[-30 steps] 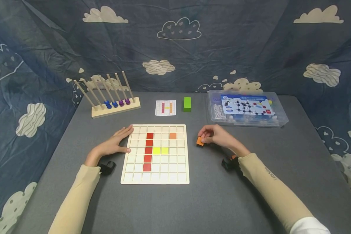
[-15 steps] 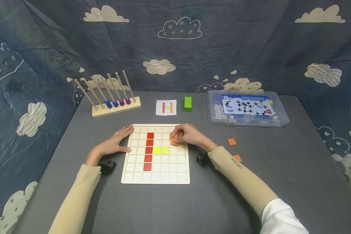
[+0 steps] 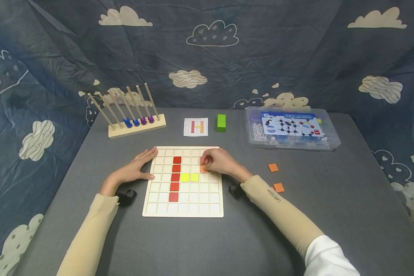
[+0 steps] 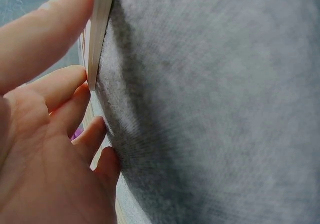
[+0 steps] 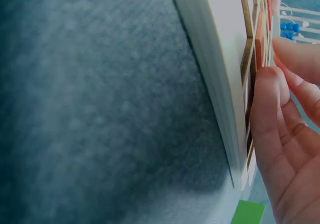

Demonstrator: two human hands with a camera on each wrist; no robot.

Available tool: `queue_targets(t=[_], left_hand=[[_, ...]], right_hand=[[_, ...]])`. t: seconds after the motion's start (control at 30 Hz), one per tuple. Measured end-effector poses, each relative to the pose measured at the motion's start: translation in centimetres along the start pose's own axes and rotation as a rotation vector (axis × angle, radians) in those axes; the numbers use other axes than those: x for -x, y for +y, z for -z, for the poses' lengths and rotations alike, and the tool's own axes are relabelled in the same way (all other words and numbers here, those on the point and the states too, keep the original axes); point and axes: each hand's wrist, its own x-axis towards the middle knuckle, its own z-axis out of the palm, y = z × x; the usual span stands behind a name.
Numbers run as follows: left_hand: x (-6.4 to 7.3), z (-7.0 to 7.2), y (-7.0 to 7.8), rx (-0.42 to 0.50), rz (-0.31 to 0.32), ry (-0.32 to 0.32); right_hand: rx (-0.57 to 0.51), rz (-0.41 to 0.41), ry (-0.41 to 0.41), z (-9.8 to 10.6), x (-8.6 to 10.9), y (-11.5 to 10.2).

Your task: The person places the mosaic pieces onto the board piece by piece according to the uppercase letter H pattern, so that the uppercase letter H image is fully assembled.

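A pale wooden grid board (image 3: 183, 212) lies on the grey table. It bears a column of several red tiles (image 3: 174, 177) and two yellow tiles (image 3: 189, 177) running right from its middle. My left hand (image 3: 134, 168) rests along the board's left edge, fingers extended and thumb apart; in the left wrist view its fingertips touch the board's side (image 4: 100, 34). Over the right part of the grid, my right hand (image 3: 220, 161) pinches an orange tile (image 3: 204, 168) down at a cell. The right wrist view shows the tile (image 5: 259, 39) at the fingertips. The cell above it is hidden by my fingers.
Loose orange tiles (image 3: 273, 167) lie right of the board, near my right sleeve. Behind the board are a small pattern card (image 3: 196, 127), a green block (image 3: 221, 123), a peg stand with beads (image 3: 138, 128) and a clear plastic case (image 3: 293, 128).
My right hand has carried the orange tile leftward from the table onto the board and lowered it to a cell. The left hand has stayed in place.
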Motion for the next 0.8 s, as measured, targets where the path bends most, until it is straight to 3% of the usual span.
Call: queue_targets(t=[0.27,0.47,0.63,0.8], left_hand=[[0.0,-0.1,0.1,-0.003,0.008,0.001],[0.0,-0.1,0.1,-0.001,0.017,0.001],[0.0,-0.1,0.0,-0.006,0.017,0.0],[0.0,-0.1,0.0,-0.008,0.017,-0.002]], right_hand=[[-0.255,-0.034,-0.034,2.4,1.5,1.4],[-0.392,-0.069,-0.067,5.6,4.2,4.0],[-0.434,-0.116,-0.033,8.2,7.3,6.6],[-0.415,-0.215,0.025,10.7,10.4,8.8]])
